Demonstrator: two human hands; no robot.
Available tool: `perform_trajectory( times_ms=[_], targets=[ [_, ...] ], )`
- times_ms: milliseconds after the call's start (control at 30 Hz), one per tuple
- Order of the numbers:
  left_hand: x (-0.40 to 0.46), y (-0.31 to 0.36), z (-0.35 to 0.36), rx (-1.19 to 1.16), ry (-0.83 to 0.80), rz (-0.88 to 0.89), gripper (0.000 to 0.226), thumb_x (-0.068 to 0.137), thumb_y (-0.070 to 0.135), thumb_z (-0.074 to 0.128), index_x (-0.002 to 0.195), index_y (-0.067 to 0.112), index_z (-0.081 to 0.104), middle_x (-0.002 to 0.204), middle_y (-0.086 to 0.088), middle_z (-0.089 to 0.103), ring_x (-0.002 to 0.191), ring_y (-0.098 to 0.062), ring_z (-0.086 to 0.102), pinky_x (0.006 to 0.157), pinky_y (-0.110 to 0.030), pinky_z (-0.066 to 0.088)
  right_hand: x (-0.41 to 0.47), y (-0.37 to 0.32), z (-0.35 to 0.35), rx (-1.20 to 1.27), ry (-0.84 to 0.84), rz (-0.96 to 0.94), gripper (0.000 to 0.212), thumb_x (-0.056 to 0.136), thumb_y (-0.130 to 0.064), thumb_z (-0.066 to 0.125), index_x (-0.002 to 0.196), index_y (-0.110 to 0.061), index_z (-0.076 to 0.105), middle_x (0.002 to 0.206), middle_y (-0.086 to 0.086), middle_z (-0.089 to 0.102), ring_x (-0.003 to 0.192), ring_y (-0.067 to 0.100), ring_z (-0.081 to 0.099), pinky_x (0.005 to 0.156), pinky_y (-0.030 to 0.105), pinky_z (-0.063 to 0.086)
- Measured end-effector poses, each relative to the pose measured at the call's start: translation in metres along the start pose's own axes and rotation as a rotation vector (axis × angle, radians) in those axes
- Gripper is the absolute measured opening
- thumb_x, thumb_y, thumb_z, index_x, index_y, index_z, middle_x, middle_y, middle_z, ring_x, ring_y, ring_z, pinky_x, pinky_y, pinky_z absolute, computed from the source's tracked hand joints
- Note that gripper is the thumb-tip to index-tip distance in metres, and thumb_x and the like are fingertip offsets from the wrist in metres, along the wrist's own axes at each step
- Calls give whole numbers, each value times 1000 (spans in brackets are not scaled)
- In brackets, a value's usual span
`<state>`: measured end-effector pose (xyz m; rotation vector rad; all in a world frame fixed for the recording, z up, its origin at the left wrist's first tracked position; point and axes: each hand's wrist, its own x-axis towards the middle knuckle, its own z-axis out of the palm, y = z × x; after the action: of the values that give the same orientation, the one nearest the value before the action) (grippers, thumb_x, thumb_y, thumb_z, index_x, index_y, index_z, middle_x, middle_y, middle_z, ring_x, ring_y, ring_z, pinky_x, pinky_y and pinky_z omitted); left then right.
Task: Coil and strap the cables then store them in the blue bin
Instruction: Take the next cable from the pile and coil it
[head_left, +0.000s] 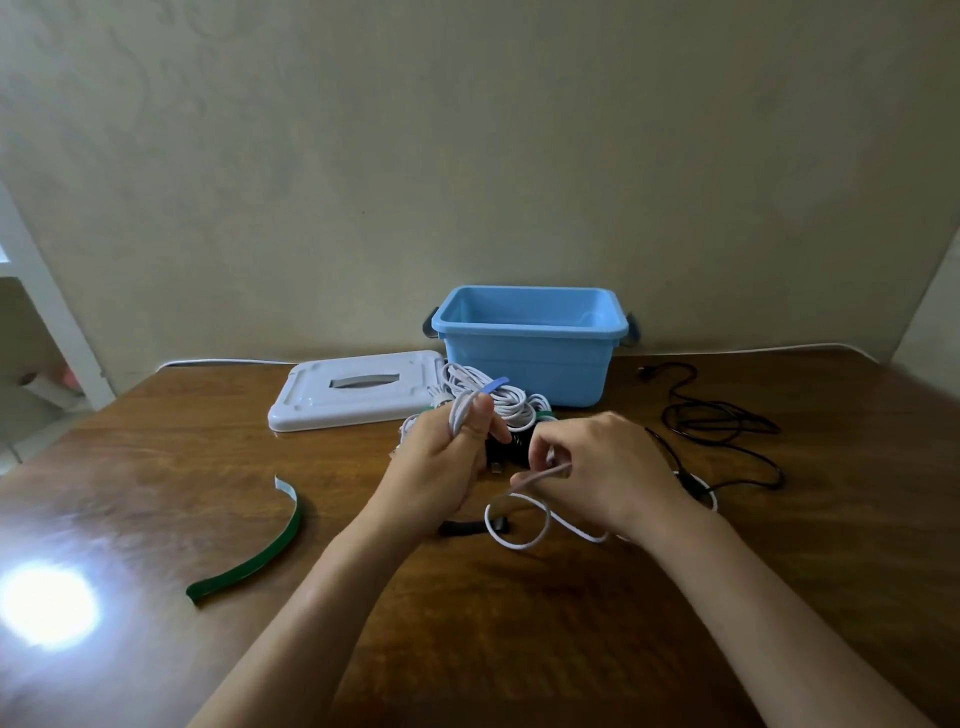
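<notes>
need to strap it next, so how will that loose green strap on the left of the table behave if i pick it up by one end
The green strap lies in a thin, flat curve on the table, so it will probably droop and bend rather than stay stiff. It looks light for its length. One end curls up slightly, so it may keep some of that curve.

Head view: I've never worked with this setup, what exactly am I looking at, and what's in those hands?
There is no machine here: the one picture comes from a camera worn on a person's head, looking down at their own bare arms. The left hand grips loops of a white cable; the right hand pinches the same cable further along, and its slack lies on the wooden table. Behind the hands sit a white cable bundle with a blue strap, the open blue bin and its white lid. A loose black cable lies right, a green strap left.
</notes>
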<state>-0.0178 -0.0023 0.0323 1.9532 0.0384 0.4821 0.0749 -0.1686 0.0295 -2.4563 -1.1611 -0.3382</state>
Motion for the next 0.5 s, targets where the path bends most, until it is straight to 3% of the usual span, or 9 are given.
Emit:
perform_trajectory(
  times_ms=[67,100,167,233,333,500],
  targets=[
    [3,-5,-4,139,76,20,62,91,65,29,86,19,70,52,7,54,43,-2,45,50,-25,36,1,10,-6,32,69,-53,31,81,-54,77,71,-36,54,61,-21,45,76,0,55,109,31,42],
    [4,-7,-6,164,101,19,63,89,67,28,86,21,72,56,9,60,45,0,49,52,-24,37,0,15,-9,82,97,-48,31,81,-53,78,70,-35,55,60,-18,48,72,0,55,110,28,41],
    [6,-9,-8,180,116,20,66,87,69,27,87,23,74,68,10,70,52,3,56,56,-25,42,-3,19,-12,169,157,-15,29,80,-53,78,71,-33,59,62,-13,54,65,3,55,78,23,50],
    [7,-10,-6,206,81,38,69,86,71,27,86,23,77,76,9,75,60,3,61,60,-22,47,-6,15,-12,225,236,-7,27,79,-53,78,71,-32,62,64,-12,57,61,4,54,55,24,39],
    [6,-11,-2,279,16,40,68,88,67,29,77,22,79,73,10,74,68,0,63,60,-15,45,-6,7,-8,236,265,29,25,80,-54,76,75,-32,65,67,-14,60,64,4,55,53,23,36],
    [5,-15,0,377,-50,62,58,95,58,31,63,24,66,64,5,67,65,-5,59,66,-26,45,-4,6,-3,187,204,94,15,84,-50,70,80,-37,63,77,-10,48,75,2,47,54,22,26]
  ],
)
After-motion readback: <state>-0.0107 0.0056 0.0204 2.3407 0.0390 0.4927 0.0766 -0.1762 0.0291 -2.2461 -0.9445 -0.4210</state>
